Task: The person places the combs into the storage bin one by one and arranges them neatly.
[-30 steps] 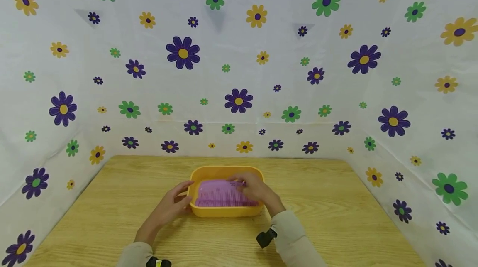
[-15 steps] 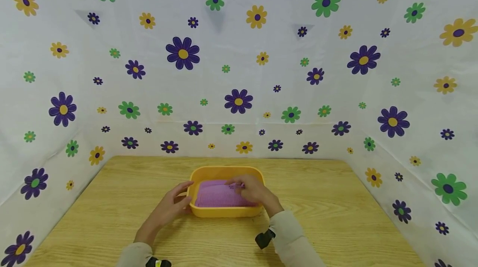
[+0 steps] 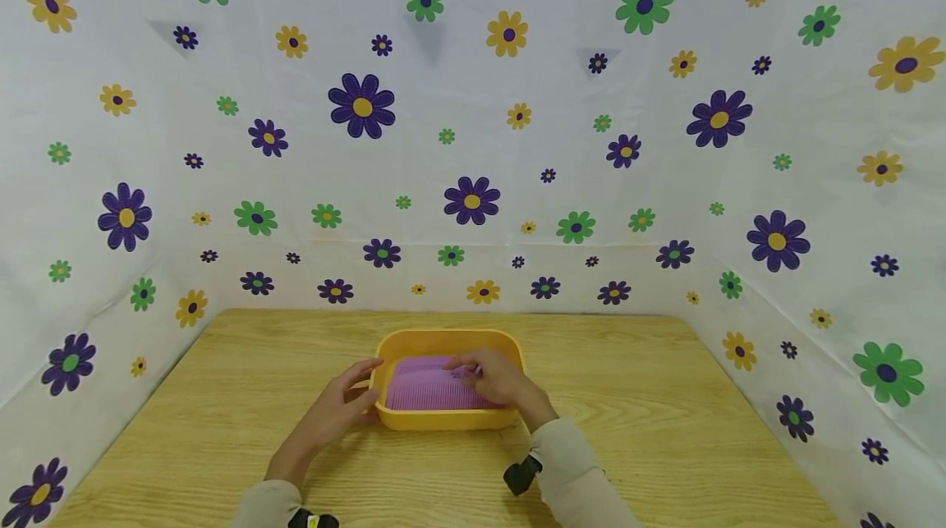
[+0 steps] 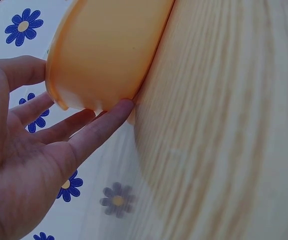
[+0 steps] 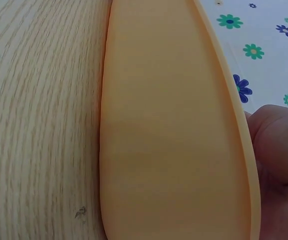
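Observation:
A shallow yellow tub (image 3: 443,420) sits on the table, a purple finely ridged board (image 3: 421,390) lying inside it. My left hand (image 3: 336,409) holds the tub's left end. In the left wrist view two fingertips of the left hand (image 4: 34,140) meet the rim and the other fingers touch the end wall from outside. Inside the tub's right half, my right hand (image 3: 497,376) has curled fingers at the board, over a darker purple patch. In the right wrist view the tub's wall hides most of the right hand (image 5: 281,155); its fingertips are out of sight.
The wooden table (image 3: 244,397) extends around the tub on every side. A white cloth (image 3: 473,142) printed with flowers stands behind the table and along both sides. Dark straps with small cameras sit at both wrists.
My right hand has shifted slightly left and toward me inside the tub, and the dark patch has moved along with it. The board's ridge pattern looks different. Left hand and tub are still.

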A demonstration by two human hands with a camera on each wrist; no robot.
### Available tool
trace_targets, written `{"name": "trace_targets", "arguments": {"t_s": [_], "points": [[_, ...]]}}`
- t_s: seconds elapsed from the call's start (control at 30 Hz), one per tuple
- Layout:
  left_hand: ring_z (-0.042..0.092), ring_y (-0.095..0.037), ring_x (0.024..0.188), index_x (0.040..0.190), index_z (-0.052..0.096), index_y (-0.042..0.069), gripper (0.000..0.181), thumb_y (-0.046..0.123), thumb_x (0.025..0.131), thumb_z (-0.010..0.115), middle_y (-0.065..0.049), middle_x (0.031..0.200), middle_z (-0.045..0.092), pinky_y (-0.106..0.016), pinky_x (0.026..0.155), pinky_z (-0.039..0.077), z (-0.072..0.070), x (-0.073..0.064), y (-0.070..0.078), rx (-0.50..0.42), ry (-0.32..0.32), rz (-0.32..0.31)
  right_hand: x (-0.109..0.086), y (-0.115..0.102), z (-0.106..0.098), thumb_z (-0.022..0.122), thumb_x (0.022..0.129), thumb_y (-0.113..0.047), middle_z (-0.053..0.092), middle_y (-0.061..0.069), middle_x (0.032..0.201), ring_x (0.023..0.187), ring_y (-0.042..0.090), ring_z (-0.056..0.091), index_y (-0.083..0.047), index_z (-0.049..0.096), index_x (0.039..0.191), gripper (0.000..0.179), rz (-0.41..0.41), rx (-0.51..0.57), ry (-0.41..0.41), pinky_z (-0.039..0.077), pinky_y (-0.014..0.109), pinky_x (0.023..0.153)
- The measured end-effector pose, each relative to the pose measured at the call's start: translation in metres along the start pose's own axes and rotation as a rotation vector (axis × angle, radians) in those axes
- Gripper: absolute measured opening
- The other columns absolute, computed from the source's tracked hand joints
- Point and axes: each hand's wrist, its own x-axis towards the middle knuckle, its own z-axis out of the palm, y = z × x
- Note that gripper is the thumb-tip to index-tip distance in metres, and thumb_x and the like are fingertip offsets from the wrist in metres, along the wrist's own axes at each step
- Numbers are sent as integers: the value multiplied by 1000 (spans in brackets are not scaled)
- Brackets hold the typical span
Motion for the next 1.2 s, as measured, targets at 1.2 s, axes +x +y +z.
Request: {"name": "trace_targets", "arguments": {"t_s": [1.2], "points": [[53, -47, 138, 158, 38, 9, 54, 16, 107, 56, -28, 161, 37, -39, 94, 63, 2, 1, 0, 14, 21, -21, -1, 5, 3, 75, 90, 0, 72, 9, 105, 93, 22, 59, -9, 78, 116, 28, 58, -24, -12, 57, 38, 86]]}}
